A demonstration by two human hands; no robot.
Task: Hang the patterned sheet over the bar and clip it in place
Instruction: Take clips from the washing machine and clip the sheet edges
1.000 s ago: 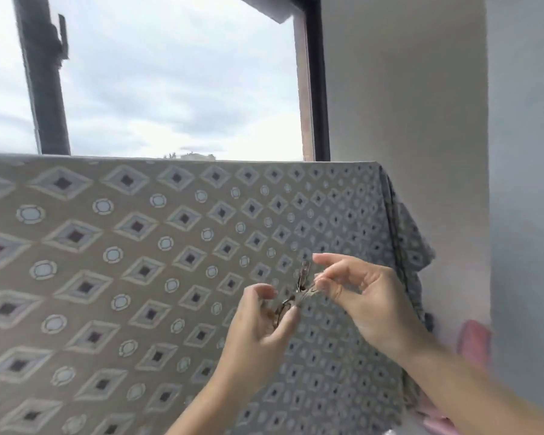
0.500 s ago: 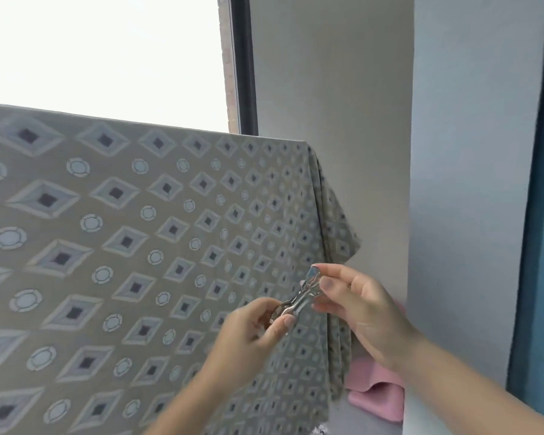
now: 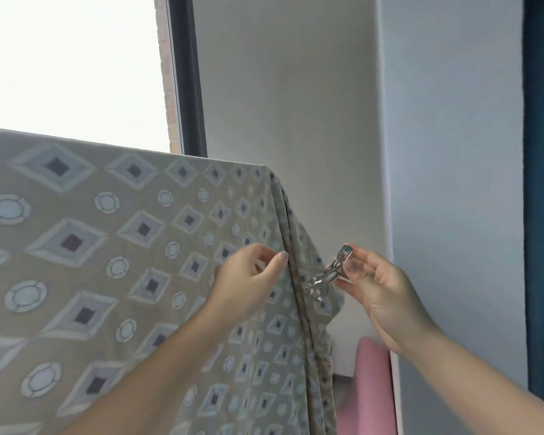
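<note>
Step judged in hand: clipping the sheet (image 3: 113, 246) at its right end. It would best be done with the clip (image 3: 330, 274) squeezed wide, raised to the top fold above both hands, and closed over cloth and bar together, the cloth being kept flat by the left hand (image 3: 248, 281).

The clip was pinched by its handles in the right hand (image 3: 383, 290), its jaw end at the sheet's side edge. Contact was not confirmed.

The left hand's fingers were curled at the sheet's front, just left of that edge. A grip on cloth could not be told.

The sheet was draped over the hidden bar, spread left of both hands.
</note>
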